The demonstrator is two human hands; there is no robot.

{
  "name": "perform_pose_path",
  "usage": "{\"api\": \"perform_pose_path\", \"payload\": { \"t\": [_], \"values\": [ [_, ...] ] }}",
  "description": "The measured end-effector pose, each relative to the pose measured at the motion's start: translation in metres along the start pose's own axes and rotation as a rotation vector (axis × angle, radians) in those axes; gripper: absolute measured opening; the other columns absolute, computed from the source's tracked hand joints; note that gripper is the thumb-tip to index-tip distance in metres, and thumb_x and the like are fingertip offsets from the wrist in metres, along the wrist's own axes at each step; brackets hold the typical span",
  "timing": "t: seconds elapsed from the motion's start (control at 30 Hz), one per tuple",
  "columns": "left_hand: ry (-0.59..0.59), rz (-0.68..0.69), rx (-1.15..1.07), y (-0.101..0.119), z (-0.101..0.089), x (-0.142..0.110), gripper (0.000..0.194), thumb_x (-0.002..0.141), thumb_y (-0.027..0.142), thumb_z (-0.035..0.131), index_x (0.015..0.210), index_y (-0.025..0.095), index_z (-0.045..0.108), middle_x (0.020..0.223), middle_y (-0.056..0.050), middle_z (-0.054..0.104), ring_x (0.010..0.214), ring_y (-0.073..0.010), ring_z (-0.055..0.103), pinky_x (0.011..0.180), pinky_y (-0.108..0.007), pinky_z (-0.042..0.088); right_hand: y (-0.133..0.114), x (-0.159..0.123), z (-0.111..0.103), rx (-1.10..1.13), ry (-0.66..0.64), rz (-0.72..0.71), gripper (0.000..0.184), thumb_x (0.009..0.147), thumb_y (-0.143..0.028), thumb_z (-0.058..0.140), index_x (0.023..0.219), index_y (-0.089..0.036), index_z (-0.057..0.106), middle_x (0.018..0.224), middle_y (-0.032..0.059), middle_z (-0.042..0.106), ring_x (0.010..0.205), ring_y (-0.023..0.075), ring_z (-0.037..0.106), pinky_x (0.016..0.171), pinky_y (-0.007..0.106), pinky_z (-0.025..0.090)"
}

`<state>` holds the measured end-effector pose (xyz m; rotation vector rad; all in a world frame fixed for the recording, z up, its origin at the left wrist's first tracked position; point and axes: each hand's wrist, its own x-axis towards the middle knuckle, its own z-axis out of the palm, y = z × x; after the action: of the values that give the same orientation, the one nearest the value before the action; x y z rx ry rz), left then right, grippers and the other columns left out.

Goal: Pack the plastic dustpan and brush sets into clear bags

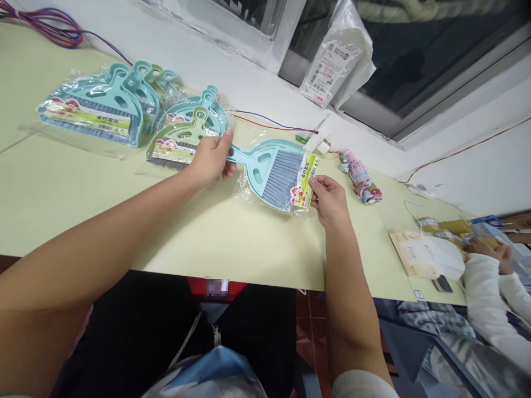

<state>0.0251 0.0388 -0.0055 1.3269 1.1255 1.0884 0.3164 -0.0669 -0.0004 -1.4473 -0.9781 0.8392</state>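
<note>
A light-blue dustpan and brush set [258,166] in clear plastic wrap is held above the table between both my hands. My left hand [211,157] is closed around its handle end. With thumb and fingers my right hand [329,200] pinches the opposite edge, at the printed label card [306,179]. The grey-blue bristles face up. Right behind my left hand lie a green dustpan set [176,141] and a blue dustpan set [194,105], both wrapped. Farther left, several more wrapped sets overlap, a blue dustpan set [93,110] in front.
Behind the pale yellow table [249,249] rises a white wall with a window. A plastic-wrapped packet [332,61] hangs there. Coiled cables [53,25] lie back left, a patterned cloth bundle [360,177] back right. At far right, a co-worker's hands [489,250] are near yellow packages [454,228].
</note>
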Motion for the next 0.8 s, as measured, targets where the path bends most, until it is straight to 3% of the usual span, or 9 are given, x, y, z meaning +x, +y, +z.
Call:
{"api": "perform_pose_path", "payload": {
  "t": [0.8],
  "values": [
    [0.014, 0.018, 0.010, -0.0005, -0.0007, 0.0009, 0.045, 0.102, 0.064, 0.045, 0.085, 0.023, 0.053, 0.054, -0.002, 0.060, 0.048, -0.0153, 0.061, 0.053, -0.025, 0.048, -0.0031, -0.0025, 0.0006, -0.014, 0.037, -0.004, 0.041, 0.067, -0.047, 0.092, 0.083, -0.021, 0.066, 0.061, -0.0067, 0.050, 0.049, 0.0065, 0.041, 0.040, 0.017, 0.034]
  ]
}}
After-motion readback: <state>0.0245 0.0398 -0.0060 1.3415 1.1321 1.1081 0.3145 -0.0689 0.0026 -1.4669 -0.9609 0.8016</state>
